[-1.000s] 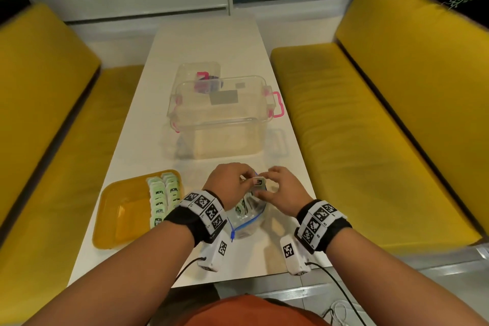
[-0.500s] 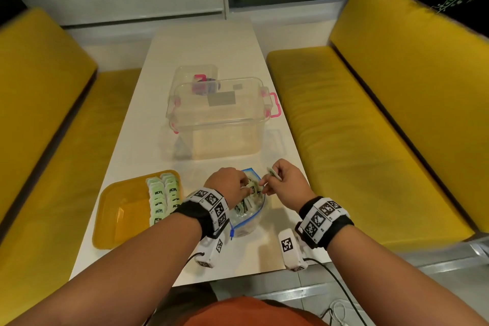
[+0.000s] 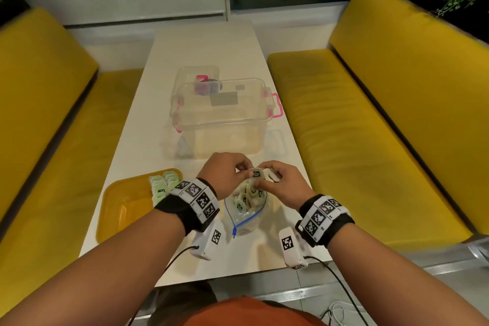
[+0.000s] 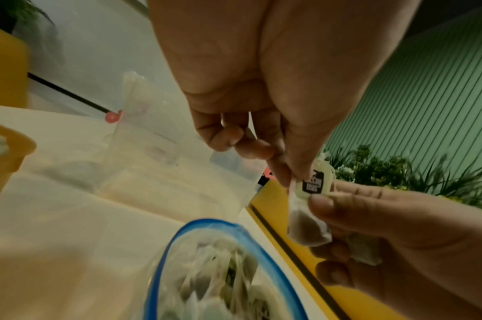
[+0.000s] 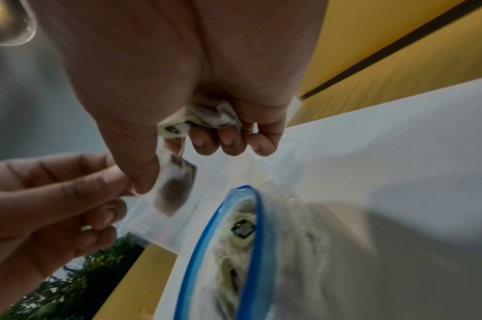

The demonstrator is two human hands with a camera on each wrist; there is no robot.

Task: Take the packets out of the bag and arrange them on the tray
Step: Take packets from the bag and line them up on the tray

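Just below the centre of the head view, a single packet (image 3: 256,174) is pinched between the left hand (image 3: 225,176) and the right hand (image 3: 284,185), directly above the open mouth of the bag (image 3: 244,216). In the left wrist view the packet (image 4: 315,184) is gripped by the left thumb and forefinger at its label end, while the right thumb (image 4: 340,205) is pressed against its lower, translucent part. In the right wrist view further crumpled packets (image 5: 201,121) are seen clenched under the curled right fingers (image 5: 223,138); their number cannot be told, as that part is blurred. The blue-rimmed bag (image 5: 250,249) stands on the white table (image 3: 201,50) between the two wrists, with more packets seen inside it. At the lower left of the head view the yellow tray (image 3: 119,209) lies on the table, and two rows of pale green packets (image 3: 164,184) are set along its right side. Beyond the hands, towards the upper middle of the frame, a clear box (image 3: 222,119) with pink latches is placed.
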